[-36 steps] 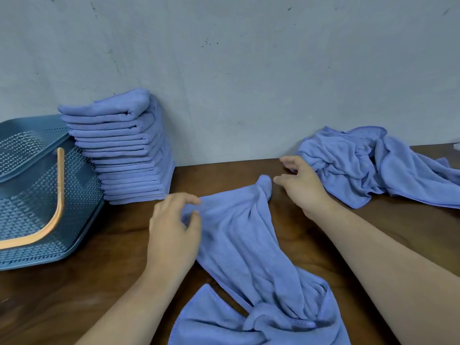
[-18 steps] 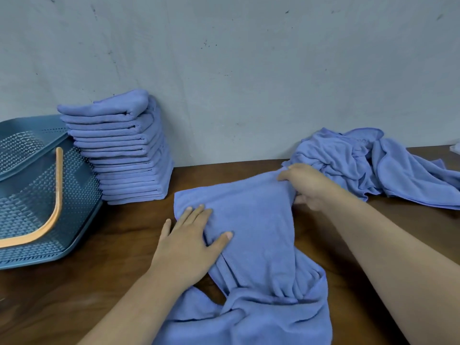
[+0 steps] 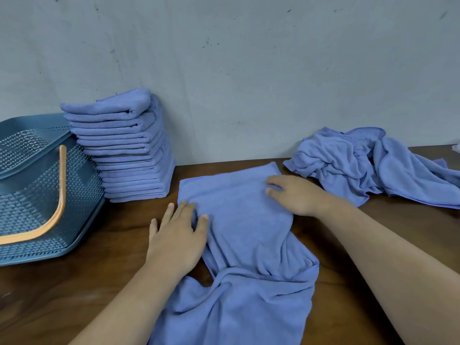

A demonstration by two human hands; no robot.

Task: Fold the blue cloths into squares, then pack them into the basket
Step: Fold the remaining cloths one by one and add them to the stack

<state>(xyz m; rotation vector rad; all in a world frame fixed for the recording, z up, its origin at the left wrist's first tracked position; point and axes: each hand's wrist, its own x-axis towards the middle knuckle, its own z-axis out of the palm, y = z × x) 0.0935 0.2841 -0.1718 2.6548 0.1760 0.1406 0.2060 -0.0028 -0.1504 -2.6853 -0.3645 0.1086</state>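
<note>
Dark brown wood, glossy and grained, makes up the table (image 3: 99, 260), which runs the full width of the view and meets a pale grey plastered wall (image 3: 249, 70) marked with small dark specks and scuffs.

At the far left stands the basket (image 3: 82, 180), teal plastic with perforated walls, partly cut off by the edge of the view; its orange handle (image 3: 59, 195) lies folded down across it. Just beside it, against the wall, rises a stack of folded cloths (image 3: 129, 155), blue squares piled one on another, the upper ones a little askew.

The left hand (image 3: 176, 235) lies palm down, fingers straight and slightly spread. Its thumb and nearer fingers rest on the left edge of the blue cloth (image 3: 244, 225), and the outer fingers lie on bare wood. This cloth is spread flat on the table in the middle, its far part smooth, its near part bunched and twisted toward the person.

The right hand (image 3: 293, 195) rests palm down on the cloth's far right corner, fingers close together and a little bent, pointing left.

Further right, near the wall, a heap of unfolded cloths (image 3: 361, 165) lies crumpled, trailing off the right edge.
</note>
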